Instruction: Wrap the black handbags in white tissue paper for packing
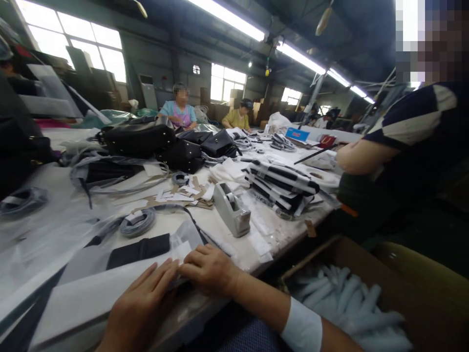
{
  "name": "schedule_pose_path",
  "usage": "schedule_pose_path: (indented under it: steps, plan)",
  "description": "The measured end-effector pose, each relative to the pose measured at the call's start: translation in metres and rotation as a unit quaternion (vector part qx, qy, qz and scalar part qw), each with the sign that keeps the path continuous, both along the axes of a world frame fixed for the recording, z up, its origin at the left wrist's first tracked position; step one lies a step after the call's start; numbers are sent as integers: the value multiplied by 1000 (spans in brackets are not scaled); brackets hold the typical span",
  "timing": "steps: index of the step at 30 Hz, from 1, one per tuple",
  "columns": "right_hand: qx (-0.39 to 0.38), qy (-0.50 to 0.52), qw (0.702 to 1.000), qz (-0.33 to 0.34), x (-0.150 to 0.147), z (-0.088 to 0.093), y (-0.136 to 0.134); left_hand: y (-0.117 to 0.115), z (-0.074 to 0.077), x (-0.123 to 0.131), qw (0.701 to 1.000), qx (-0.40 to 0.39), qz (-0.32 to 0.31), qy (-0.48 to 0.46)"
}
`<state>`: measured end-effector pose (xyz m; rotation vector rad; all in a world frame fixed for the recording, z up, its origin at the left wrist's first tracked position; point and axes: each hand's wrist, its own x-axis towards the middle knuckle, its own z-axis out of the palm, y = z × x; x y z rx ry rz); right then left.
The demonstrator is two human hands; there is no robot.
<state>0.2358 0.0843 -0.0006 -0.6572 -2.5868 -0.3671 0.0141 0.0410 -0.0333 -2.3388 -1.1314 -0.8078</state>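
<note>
My left hand (142, 298) lies on a white wrapping sheet (91, 288) at the near table edge, its fingers stretched out and its thumb hidden. Beside it, almost touching its fingertips, my right hand (210, 269) has curled fingers closed on the edge of the same sheet. Under and behind the sheet is a flat black piece (139, 252) on grey backing. Just beyond lies a coiled strap in clear wrap (138, 222). A grey tape dispenser (231, 210) stands past my right hand.
Black handbags (137, 139) are heaped farther back. Right of the dispenser sits a stack of wrapped black pieces (282, 186). Paper scraps (183, 193) are scattered mid-table. Below the table edge, a cardboard box (330, 247) holds white rolls. A person (406, 127) stands at right; two others sit across.
</note>
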Motion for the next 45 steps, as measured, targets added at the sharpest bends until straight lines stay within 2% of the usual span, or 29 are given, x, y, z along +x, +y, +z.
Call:
schedule_pose_path:
  steps: [2, 6, 8, 12, 16, 19, 23, 27, 30, 33, 36, 38, 41, 45]
  plan:
    - [-8, 2, 1000, 15, 5, 0, -2, 2, -5, -3, 1000, 6, 3, 7]
    - [30, 33, 999, 5, 5, -11, -1, 4, -8, -5, 1000, 1, -1, -8]
    - [36, 41, 999, -4, 2, -15, -1, 3, -3, -4, 1000, -24, 4, -18]
    - [24, 37, 999, -7, -3, -16, -2, -6, 18, 2, 993, -112, 8, -36]
    - [-2, 62, 998, 5, -2, -15, -4, -11, 30, 7, 986, -136, 6, -96]
    - [-7, 83, 996, 9, -2, -15, -4, -11, 28, 8, 985, -134, -21, -108]
    - [-23, 105, 994, 24, -1, -12, -1, -8, 16, 7, 989, -115, -34, -86]
    - [-83, 151, 984, 37, 15, -7, -18, -6, 8, 4, 993, -97, -35, -58]
    - [-73, 172, 982, 34, 36, -17, -46, -7, 10, 4, 993, -104, -31, -47]
    - [-39, 103, 993, 36, 50, -40, -72, -7, 14, 5, 993, -106, -31, -39]
    - [-6, 66, 998, 9, 51, -64, -82, -8, 15, 7, 994, -102, -23, -37]
    - [5, 74, 997, 8, 45, -73, -82, -8, 16, 7, 994, -104, -21, -39]
    - [0, 101, 994, 40, 34, -73, -78, -8, 17, 8, 993, -106, -25, -38]
    - [-7, 151, 985, 88, 23, -59, -70, -9, 21, 9, 994, -99, -24, -36]
